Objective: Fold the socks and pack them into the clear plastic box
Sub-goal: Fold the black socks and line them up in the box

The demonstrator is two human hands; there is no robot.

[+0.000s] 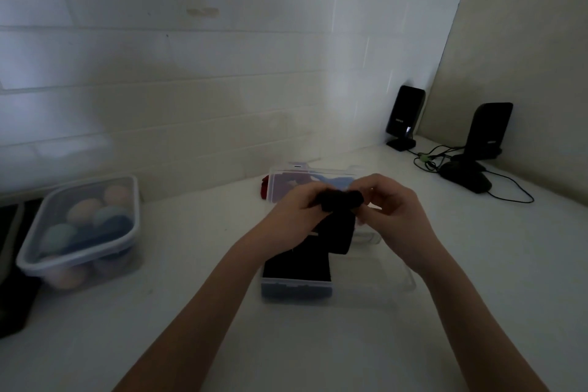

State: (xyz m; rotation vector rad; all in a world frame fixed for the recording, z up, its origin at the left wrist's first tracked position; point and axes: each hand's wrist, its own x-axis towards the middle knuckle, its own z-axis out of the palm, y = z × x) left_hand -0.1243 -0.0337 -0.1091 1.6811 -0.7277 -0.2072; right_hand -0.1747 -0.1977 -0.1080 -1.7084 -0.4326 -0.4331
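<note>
Black sock [338, 219] hanging lengthwise, both hands' grip atop

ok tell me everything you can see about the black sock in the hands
The black sock is dark, soft-looking fabric, with no pattern visible in the dim light. Its top end is bunched between the left hand and right hand, both pinching it. The rest hangs down over the open clear box, its lower end near or on dark fabric already inside; contact cannot be told.
</note>
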